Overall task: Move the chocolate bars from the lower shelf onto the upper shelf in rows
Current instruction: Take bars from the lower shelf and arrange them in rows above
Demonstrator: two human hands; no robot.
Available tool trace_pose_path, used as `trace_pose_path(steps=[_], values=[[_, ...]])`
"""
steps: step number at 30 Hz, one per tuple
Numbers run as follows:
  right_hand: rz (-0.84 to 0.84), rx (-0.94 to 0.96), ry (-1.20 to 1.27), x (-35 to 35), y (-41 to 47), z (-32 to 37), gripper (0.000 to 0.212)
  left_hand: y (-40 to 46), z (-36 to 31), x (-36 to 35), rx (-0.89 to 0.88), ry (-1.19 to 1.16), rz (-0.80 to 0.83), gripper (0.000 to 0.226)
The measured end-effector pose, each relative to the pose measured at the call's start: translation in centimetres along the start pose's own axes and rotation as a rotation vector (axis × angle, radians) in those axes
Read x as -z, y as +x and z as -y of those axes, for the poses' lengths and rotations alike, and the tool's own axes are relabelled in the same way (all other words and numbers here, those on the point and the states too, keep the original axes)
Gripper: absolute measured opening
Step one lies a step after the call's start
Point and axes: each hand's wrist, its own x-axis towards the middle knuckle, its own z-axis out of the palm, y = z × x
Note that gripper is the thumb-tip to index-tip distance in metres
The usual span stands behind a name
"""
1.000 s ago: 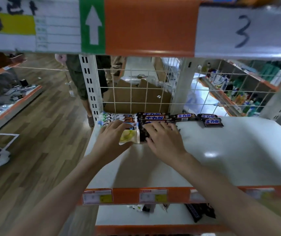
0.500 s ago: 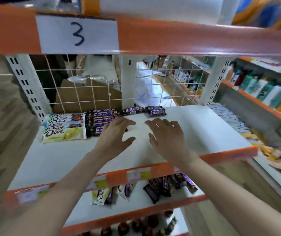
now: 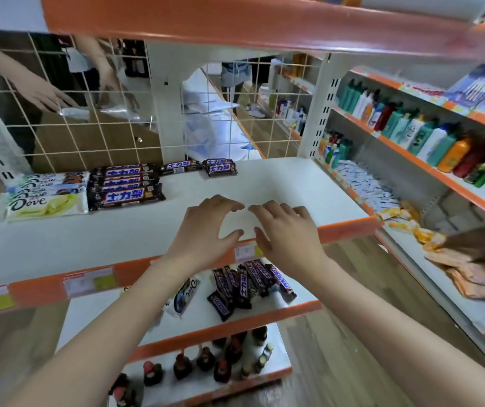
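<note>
While Dove bars [image 3: 43, 198] and Snickers [image 3: 125, 183] sit rowed on upper shelf [image 3: 294, 183], roughly half done: loose pile [image 3: 250, 284] left on lower shelf [image 3: 264, 314]; left hand [image 3: 206, 230] and right hand [image 3: 286, 233] empty, fingers relaxed.

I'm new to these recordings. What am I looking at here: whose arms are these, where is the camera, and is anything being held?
There is no machine here. A person wears a camera on the head, so the single picture looks forward and down along their own arms. The left hand and right hand hover over the front of the white upper shelf, fingers relaxed, holding nothing. On that shelf, at the back left, white chocolate bars and dark chocolate bars lie in neat rows, with a few more dark bars to their right. On the lower shelf, a loose pile of bars waits to be moved. The shelf below that holds small bottles.
</note>
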Motion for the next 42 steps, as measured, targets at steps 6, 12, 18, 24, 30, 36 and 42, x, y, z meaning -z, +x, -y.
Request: trace_pose_path(steps=[6, 12, 18, 24, 30, 36, 42], values=[[-0.012, 0.010, -0.005, -0.2, -3.1, -1.5, 0.039, -1.5, -2.5, -1.9, -0.012, -0.003, 0.003, 0.039], [-0.122, 0.028, -0.001, -1.2, -6.3, -2.4, 0.033, -3.5, -4.1, -3.7, -0.019, 0.003, -0.014, 0.034], [-0.099, 0.026, 0.014, -2.6, -9.0, -2.7, 0.028, -5.7, -4.8, -5.5, -0.008, -0.018, 0.010, 0.036], [-0.001, 0.023, 0.030, -4.5, -11.3, -2.4, 0.025, -8.0, -4.3, -7.6, 0.034, 0.001, 0.069, 0.036], [0.086, 0.023, 0.067, -7.4, -12.3, -1.8, 0.026, -9.5, -2.0, -9.9, 0.132, 0.028, 0.153, 0.037], [0.128, 0.019, 0.048, -12.0, -11.4, -2.3, 0.026, -8.9, 1.7, -13.2, 0.187, 0.037, 0.222, 0.037], [0.153, -0.040, 0.010, -20.0, -9.4, -3.8, 0.038, -7.4, 7.1, -19.0, 0.188, 0.050, 0.223, 0.033]])
